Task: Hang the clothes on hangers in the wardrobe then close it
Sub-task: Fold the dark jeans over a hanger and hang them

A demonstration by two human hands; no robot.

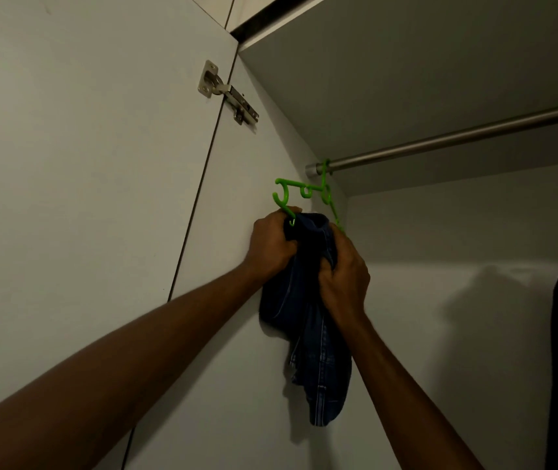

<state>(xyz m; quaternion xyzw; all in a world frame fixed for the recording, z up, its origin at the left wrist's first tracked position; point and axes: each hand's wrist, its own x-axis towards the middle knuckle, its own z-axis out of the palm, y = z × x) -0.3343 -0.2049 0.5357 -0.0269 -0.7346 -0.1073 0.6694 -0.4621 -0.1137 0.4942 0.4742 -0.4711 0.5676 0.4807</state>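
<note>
Dark blue denim jeans (308,320) hang bunched from your bright green plastic hanger (304,193) on the steel wardrobe rail (457,137). Your left hand (272,244) and right hand (343,278) both clutch the fabric near its top. Likely heavy, floppy; hold the waistband.

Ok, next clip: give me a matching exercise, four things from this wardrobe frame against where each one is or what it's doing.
Things:
1. green hanger
2. jeans
3. hinge
4. left hand

States:
A. gripped by both hands, hanging down
B. hooked on the rail's left end
C. fixed to the open door's edge
D. gripping cloth beside the hanger's lower end

Pairs: 1-B, 2-A, 3-C, 4-D
</note>
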